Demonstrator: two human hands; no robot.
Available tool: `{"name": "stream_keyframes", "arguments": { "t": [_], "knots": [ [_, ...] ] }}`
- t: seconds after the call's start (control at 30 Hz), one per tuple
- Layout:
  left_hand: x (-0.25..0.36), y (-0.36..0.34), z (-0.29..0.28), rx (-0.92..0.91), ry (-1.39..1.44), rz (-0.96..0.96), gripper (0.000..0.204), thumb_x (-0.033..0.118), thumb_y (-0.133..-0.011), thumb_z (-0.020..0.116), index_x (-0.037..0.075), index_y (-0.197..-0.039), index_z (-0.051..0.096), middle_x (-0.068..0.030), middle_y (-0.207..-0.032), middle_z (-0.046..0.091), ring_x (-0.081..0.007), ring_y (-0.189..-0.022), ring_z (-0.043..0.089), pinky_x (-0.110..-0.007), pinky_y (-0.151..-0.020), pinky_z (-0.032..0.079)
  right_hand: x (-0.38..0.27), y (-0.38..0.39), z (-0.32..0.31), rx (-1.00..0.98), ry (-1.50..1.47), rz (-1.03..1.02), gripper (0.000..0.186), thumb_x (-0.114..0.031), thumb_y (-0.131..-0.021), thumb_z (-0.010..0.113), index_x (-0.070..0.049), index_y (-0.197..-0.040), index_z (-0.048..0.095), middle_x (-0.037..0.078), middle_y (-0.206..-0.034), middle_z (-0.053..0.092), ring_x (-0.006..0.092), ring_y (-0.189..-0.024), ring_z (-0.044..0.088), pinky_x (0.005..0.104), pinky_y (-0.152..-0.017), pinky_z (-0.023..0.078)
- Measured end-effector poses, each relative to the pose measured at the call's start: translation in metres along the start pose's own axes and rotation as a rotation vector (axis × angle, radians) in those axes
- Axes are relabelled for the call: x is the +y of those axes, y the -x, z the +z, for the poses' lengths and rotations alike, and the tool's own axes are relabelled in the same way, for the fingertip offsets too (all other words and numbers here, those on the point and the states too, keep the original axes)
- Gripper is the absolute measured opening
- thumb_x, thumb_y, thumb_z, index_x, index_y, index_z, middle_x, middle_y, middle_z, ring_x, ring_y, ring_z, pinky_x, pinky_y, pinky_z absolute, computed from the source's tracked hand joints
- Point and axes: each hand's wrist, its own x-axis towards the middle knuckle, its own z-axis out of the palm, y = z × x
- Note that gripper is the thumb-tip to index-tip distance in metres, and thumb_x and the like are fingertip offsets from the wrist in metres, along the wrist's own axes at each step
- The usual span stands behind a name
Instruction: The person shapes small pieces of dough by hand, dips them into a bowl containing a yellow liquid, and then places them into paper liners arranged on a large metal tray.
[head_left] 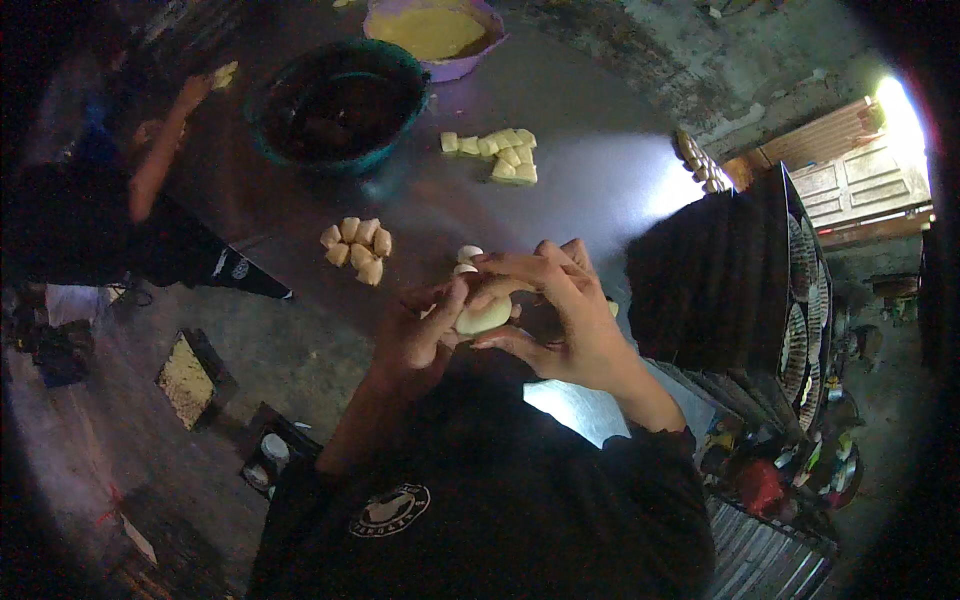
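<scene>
A soft, pale piece of dough [485, 317] is held between my two hands, above the near edge of the metal table. My left hand [432, 328] cups it from the left, fingers partly hidden behind it. My right hand [570, 315] curves over it from the right, thumb and fingers pressed against it. Just beyond my fingers lie small pale dough pieces [468, 254]. Several tan dough lumps [358, 245] sit grouped to the left, and a cluster of pale yellow cut dough pieces [500, 150] lies farther away.
A green basin [375, 160] with dark contents and a purple basin [462, 68] with a yellow mass stand at the back. At the left, a person's arm [160, 150] reaches over the table holding something yellowish. Stacked dark trays [720, 270] rise at the right.
</scene>
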Motion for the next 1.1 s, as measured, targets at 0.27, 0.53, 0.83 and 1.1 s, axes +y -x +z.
{"name": "stream_keyframes", "arguments": {
  "t": [0.27, 0.53, 0.83, 1.1],
  "knots": [
    [0.004, -0.053, -0.077, 0.348, -0.427, 0.143, 0.035, 0.024, -0.100, 0.057, -0.005, -0.119, 0.063, -0.0109, -0.114, 0.063, -0.0173, -0.093, 0.065, -0.030, -0.083, 0.053, 0.053, -0.062, 0.063, -0.034, -0.467, 0.483, 0.042, -0.025, -0.084, 0.079, -0.007, -0.115, 0.056, 0.006, -0.103, 0.066, 0.0220, -0.103, 0.063, 0.0400, -0.090, 0.048],
    [0.007, -0.062, -0.127, 0.720, -0.644, 0.109, 0.034, 0.028, -0.102, 0.056, 0.009, -0.131, 0.055, -0.0064, -0.110, 0.058, -0.0119, -0.077, 0.057, -0.029, -0.061, 0.050, 0.143, -0.076, 0.114, -0.378, -0.235, 0.309, 0.021, -0.010, -0.091, 0.066, -0.008, -0.112, 0.062, 0.010, -0.123, 0.060, 0.0293, -0.106, 0.064, 0.0424, -0.091, 0.052],
    [-0.049, -0.069, -0.192, 0.248, -1.550, 0.182, 0.030, 0.025, -0.091, 0.070, 0.004, -0.112, 0.064, -0.0145, -0.107, 0.064, -0.0320, -0.092, 0.065, -0.043, -0.082, 0.052, 0.121, 0.007, 0.067, -0.470, 0.594, 0.625, 0.033, -0.020, -0.091, 0.062, -0.016, -0.124, 0.062, 0.007, -0.125, 0.060, 0.0291, -0.120, 0.056, 0.0450, -0.097, 0.046],
    [-0.068, -0.086, -0.189, 0.400, -1.505, 0.158, 0.025, 0.023, -0.086, 0.075, 0.001, -0.098, 0.069, -0.0148, -0.095, 0.067, -0.0271, -0.086, 0.067, -0.039, -0.078, 0.053, 0.089, 0.183, 0.050, -0.225, 0.510, 1.059, 0.025, -0.019, -0.093, 0.060, -0.017, -0.117, 0.065, 0.011, -0.105, 0.068, 0.0350, -0.097, 0.066, 0.0464, -0.083, 0.053]
  ]
}}
